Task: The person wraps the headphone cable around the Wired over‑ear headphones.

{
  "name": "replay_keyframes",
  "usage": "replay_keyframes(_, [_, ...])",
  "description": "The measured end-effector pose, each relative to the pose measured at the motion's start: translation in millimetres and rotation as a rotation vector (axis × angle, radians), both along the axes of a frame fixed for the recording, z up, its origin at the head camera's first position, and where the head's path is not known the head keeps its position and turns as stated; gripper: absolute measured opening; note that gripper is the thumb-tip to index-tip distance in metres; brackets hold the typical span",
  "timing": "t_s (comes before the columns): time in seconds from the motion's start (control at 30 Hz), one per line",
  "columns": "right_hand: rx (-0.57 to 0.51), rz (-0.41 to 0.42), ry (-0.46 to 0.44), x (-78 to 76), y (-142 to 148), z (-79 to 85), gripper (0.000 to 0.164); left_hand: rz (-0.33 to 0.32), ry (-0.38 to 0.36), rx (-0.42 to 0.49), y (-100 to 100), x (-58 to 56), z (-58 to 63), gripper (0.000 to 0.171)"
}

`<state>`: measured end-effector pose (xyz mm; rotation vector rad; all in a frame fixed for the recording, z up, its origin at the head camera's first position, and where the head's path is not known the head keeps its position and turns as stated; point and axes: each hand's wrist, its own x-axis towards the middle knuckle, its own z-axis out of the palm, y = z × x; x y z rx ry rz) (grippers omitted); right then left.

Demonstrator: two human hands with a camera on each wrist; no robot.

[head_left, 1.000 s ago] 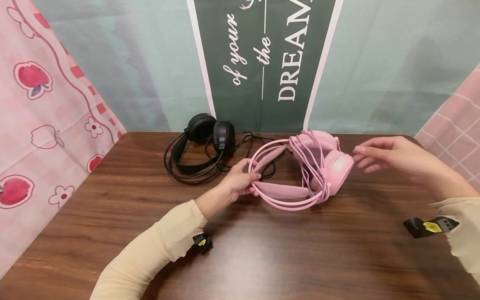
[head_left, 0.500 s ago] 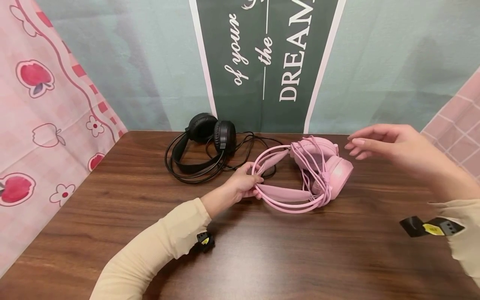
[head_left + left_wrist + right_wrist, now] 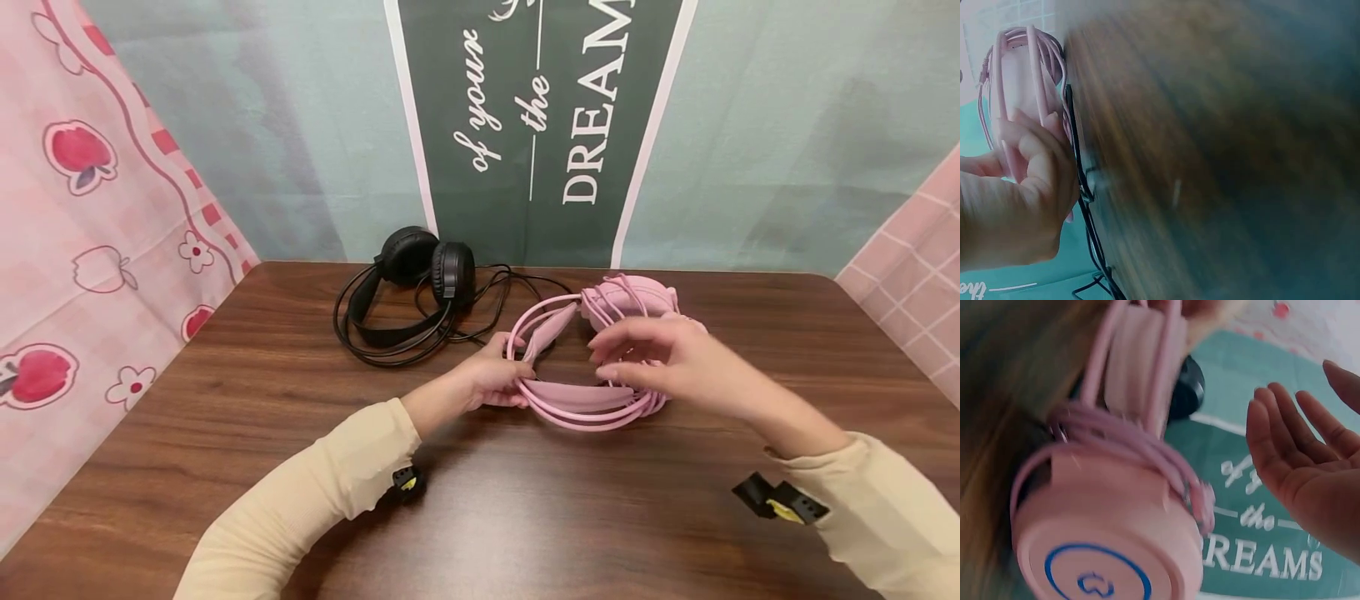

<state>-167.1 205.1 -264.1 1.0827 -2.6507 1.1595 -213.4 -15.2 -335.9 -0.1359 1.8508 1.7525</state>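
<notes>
My left hand (image 3: 497, 377) grips the headband of pink over-ear headphones (image 3: 585, 396), fingers curled round its twin wire hoops. In the left wrist view that hand (image 3: 1029, 181) wraps the pink headband (image 3: 1019, 87). Over the ear-cup end hangs my right hand (image 3: 678, 362), its fingers loosely bent; it hides much of the nearer cup in the head view. The right wrist view has the right hand (image 3: 1310, 462) holding nothing, apart from the headphones. There the pink cable (image 3: 1122, 437) is wound in several turns just above the round ear cup (image 3: 1110, 519).
Black headphones (image 3: 453, 277) lie at the back of the wooden table (image 3: 525, 517), left of the pink pair. Their black cable (image 3: 501, 287) trails rightward and passes behind the pink headband. A lettered cloth (image 3: 555, 150) hangs behind the table's back edge.
My right hand has moved left, from beside the ear cups to over them. The pink headphones, with my left hand still gripping them, have shifted slightly toward the front.
</notes>
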Motion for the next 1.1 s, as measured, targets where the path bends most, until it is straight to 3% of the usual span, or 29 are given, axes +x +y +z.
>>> replay_keyframes(0.17, [0.031, 0.071, 0.094, 2.8, -17.2, -21.5, 0.024, -0.021, -0.003, -0.047, -0.3, 1.8, -1.2, 0.052])
replay_keyframes(0.3, [0.122, 0.068, 0.160, 4.7, -24.3, -34.5, 0.026, -0.043, -0.016, -0.089, -0.8, 2.6, -0.9, 0.054])
replay_keyframes(0.43, [0.234, 0.064, 0.284, 6.0, -29.3, -44.1, 0.029, -0.061, -0.006, -0.115, -1.5, 2.7, -0.1, 0.054])
replay_keyframes(0.63, [0.339, 0.008, 0.363, 8.3, -34.8, -54.7, 0.036, -0.087, 0.019, -0.144, -1.6, 4.5, 1.8, 0.057])
replay_keyframes(0.87, [0.347, -0.016, 0.421, 8.9, -36.2, -56.9, 0.028, -0.125, 0.060, -0.145, -6.0, 5.8, 4.1, 0.055])
replay_keyframes(1.1, [0.292, -0.038, 0.444, 5.9, -33.5, -54.8, 0.022, -0.144, 0.092, -0.174, -12.0, 7.1, 12.7, 0.031])
